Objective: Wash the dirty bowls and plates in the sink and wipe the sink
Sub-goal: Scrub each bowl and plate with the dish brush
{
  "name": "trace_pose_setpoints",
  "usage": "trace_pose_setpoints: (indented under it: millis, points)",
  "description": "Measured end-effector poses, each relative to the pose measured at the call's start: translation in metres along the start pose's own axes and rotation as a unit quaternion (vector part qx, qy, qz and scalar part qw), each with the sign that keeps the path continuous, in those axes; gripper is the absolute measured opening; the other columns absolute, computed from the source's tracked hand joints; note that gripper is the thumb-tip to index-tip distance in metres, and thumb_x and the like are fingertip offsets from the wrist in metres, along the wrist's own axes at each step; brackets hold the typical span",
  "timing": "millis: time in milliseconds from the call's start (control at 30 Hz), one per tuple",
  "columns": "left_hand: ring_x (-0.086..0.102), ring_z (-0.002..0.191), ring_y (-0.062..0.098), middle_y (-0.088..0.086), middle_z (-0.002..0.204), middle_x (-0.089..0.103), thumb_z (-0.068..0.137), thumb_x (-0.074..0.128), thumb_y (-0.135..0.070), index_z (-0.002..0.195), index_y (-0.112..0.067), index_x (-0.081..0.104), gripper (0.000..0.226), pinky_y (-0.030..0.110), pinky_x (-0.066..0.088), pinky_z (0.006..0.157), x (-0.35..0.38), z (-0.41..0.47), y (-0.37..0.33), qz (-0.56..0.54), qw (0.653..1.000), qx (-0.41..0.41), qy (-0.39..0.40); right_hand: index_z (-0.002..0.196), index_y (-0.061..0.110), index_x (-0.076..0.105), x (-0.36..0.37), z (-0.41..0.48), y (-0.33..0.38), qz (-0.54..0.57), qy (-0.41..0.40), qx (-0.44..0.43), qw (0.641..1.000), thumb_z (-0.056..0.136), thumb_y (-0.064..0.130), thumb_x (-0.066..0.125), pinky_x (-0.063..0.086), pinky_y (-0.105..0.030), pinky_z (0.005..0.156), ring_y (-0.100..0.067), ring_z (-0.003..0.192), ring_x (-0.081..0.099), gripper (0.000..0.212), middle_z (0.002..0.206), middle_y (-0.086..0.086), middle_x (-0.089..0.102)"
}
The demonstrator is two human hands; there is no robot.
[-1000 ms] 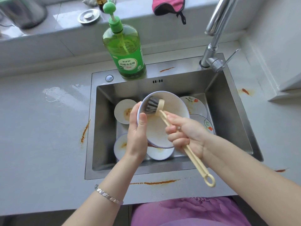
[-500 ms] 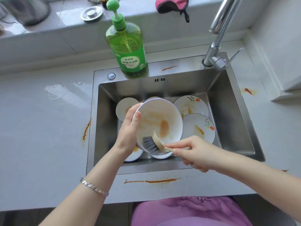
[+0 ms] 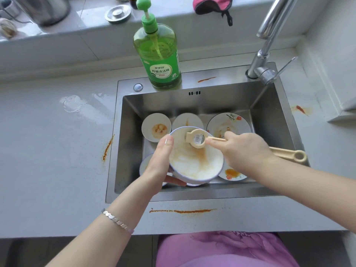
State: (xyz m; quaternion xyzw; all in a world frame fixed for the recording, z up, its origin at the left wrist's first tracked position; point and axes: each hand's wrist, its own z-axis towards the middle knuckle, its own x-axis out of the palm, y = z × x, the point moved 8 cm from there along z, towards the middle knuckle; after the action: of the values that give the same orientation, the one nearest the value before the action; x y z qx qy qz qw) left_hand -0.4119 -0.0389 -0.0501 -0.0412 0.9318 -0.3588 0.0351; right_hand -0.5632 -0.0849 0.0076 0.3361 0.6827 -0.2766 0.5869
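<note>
My left hand (image 3: 160, 164) gripped the smeared bowl (image 3: 192, 168) by its rim, thumb over the edge and fingers curled beneath, tilted above the sink (image 3: 227, 102) at the centre of the frame. My right hand (image 3: 246, 151) was closed round the brush (image 3: 196, 140) handle, its head pressed into the bowl's upper part, dirty plates (image 3: 229, 124) lying beneath

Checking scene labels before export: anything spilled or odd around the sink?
Yes, sauce is spilled outside the sink: a front streak, a left streak, a rim streak near the tap and a right smear. A puddle wets the counter. The brush bears a barcode sticker.
</note>
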Motion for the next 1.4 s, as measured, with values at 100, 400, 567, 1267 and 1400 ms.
trace_pose_setpoints:
  millis: [100,400,567,1267,1400]
  points:
    - [0.057,0.104,0.032,0.001,0.126,0.051,0.095,0.031,-0.054,0.130,-0.042,0.041,0.038,0.048,0.057,0.054,-0.004,0.000,-0.010,0.021,0.999,0.033,-0.023,0.140,0.045,0.025,0.016,-0.017,-0.006,0.011,0.108,0.020,0.994,0.092,0.012,0.038,0.019,-0.027,0.043,-0.021,0.053,0.031,0.059,0.068,0.002,0.027]
    - [0.062,0.095,0.031,0.005,0.123,0.057,0.091,0.031,-0.063,0.122,-0.038,0.051,0.045,0.042,0.056,0.049,0.020,-0.005,0.012,0.022,0.999,-0.048,0.006,0.126,0.055,0.045,0.019,-0.009,0.010,0.233,0.118,0.021,0.965,0.096,0.028,0.040,0.035,-0.026,0.069,-0.023,0.104,0.057,0.041,0.114,0.006,0.065]
    - [0.060,0.099,0.030,0.001,0.121,0.056,0.092,0.032,-0.059,0.119,-0.043,0.049,0.036,0.045,0.058,0.059,0.017,-0.003,0.005,0.014,1.000,-0.012,-0.004,0.135,0.057,0.028,0.022,-0.002,-0.016,0.055,0.084,0.053,0.994,0.099,0.030,0.028,0.036,-0.031,0.065,-0.026,0.095,0.058,0.045,0.089,0.001,0.045]
    - [0.056,0.106,0.029,0.000,0.119,0.056,0.097,0.030,-0.050,0.116,-0.045,0.048,0.026,0.057,0.054,0.074,-0.013,0.010,-0.013,0.002,0.993,0.088,-0.084,0.111,0.047,0.062,0.034,-0.040,-0.003,0.512,0.156,0.140,0.833,0.093,0.027,0.052,0.045,-0.023,0.077,-0.005,0.081,0.059,0.029,0.093,0.002,0.071]
    - [0.064,0.094,0.029,0.005,0.115,0.064,0.096,0.024,-0.057,0.125,-0.034,0.050,0.045,0.041,0.056,0.052,-0.014,0.007,0.009,-0.101,0.994,-0.003,-0.044,0.122,0.039,0.054,0.034,-0.055,-0.052,0.654,-0.046,0.295,0.695,0.089,0.015,0.059,0.033,-0.010,0.047,-0.002,0.037,0.039,0.040,0.056,0.005,0.048]
